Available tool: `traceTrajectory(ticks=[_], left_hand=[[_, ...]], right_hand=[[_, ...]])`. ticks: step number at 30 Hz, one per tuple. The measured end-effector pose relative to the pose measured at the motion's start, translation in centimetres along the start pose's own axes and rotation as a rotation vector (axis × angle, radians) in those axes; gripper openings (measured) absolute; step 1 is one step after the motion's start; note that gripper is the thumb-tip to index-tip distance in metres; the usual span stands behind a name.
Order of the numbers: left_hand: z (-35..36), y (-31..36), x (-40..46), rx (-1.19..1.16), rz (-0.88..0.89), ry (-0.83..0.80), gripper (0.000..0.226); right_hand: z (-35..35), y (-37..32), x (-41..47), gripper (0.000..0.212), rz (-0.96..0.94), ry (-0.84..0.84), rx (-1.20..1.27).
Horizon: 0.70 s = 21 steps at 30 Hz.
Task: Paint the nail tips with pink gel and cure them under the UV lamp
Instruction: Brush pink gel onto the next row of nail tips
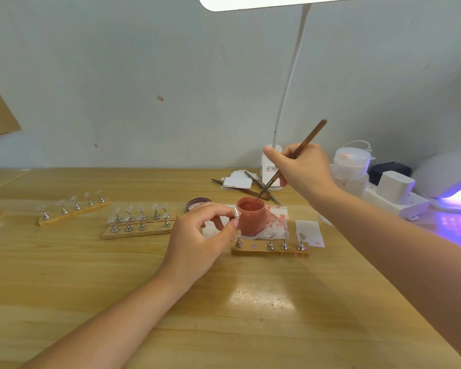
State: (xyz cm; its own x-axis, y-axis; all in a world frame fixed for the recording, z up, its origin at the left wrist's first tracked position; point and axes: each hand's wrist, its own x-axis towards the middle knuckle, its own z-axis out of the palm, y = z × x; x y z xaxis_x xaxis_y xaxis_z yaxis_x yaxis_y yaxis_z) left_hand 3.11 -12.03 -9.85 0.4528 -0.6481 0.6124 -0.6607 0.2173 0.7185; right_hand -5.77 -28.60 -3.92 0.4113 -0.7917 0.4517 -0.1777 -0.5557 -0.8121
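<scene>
A small open jar of pink gel (251,221) stands on a stained tissue near the table's middle. My right hand (302,166) grips a thin brown brush (296,155), whose tip dips into the jar. My left hand (197,241) pinches a small metal nail-tip stand (235,213) with a silvery tip, right beside the jar's left side. In front of the jar lies a wooden strip (270,250) bearing several metal stands with nail tips and one bare slot. A white UV lamp (449,179) glows violet at the far right.
Three more wooden strips with clear nail tips (140,218) lie to the left. The jar's lid (197,203), tweezers (240,189), white pads, a desk lamp base (270,166), a plastic dispenser bottle (350,166) and a power strip with a white adapter (395,193) crowd the back right.
</scene>
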Motion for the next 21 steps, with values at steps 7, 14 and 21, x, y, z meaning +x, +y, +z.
traceTrajectory(ticks=[7,14,21], left_hand=[[0.1,-0.1,0.1,-0.015,-0.026,0.006,0.029],[0.0,0.0,0.1,-0.018,-0.017,-0.003,0.031],[0.1,0.0,0.1,-0.009,-0.027,-0.002,0.03]], right_hand=[[-0.5,0.3,-0.9,0.049,0.019,-0.001,0.0],[-1.2,0.5,-1.0,0.05,0.025,0.068,-0.037],[-1.1,0.4,-1.3,0.049,0.022,0.17,-0.005]])
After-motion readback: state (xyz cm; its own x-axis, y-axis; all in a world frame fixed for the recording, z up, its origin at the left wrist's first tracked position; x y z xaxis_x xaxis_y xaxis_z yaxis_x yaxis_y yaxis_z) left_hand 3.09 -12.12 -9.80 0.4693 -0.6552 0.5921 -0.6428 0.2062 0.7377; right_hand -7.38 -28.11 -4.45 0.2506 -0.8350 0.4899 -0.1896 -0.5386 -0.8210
